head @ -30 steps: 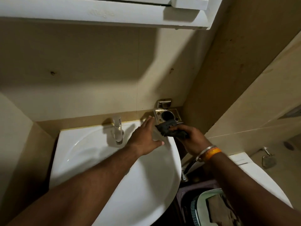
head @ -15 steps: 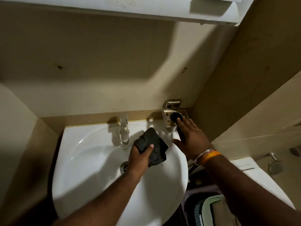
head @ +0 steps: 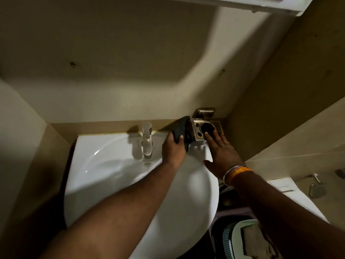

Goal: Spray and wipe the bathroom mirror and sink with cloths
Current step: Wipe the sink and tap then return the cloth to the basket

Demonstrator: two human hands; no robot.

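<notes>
A: Left of centre we see the tap [head: 147, 142] above the white sink [head: 112, 174]; why the left hand [head: 172, 149] there?

B: Its grip is closed on the dark cloth [head: 182, 129], pressing it against the metal holder [head: 203, 128]. Our right hand [head: 220, 152], fingers straight, probably steadies that holder.

Setting: home bathroom. Evidence: white ceramic sink [head: 115, 184] with chrome tap [head: 147, 142], wall-mounted metal holder [head: 202, 128], beige tiled walls [head: 112, 71], cabinet [head: 261, 4] overhead.
</notes>
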